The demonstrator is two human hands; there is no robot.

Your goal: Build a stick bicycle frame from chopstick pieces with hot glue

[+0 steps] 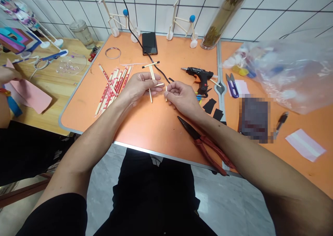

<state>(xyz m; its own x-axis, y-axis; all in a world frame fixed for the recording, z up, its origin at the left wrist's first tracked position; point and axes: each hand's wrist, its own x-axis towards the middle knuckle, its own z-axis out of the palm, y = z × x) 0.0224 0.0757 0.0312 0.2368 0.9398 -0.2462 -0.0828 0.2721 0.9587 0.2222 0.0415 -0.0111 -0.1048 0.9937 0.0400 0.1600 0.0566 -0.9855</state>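
Observation:
Between the fingers of my left hand (143, 85) is a small frame of joined wooden sticks (152, 73), with a black-tipped crossbar at its far end. My right hand (182, 95) pinches a short wooden stick (166, 93), close to the free end of a stick in the left hand but apart from it. Left of my left hand lies a pile of chopsticks in red-and-white paper sleeves (111, 87). Beyond my right hand a black glue gun (199, 77) rests on its side. Long-nose pliers (201, 139) with red handles lie below my right forearm.
Two stick-built bicycle models (182, 24) with blue balls stand by the tiled wall. A phone (149, 43), a black cable, a tall jar (221, 21), snips (232, 86), black pieces (209, 106) and a plastic bag (291, 73) surround the work area. Another person's hand (10, 75) touches pink sheet material at left.

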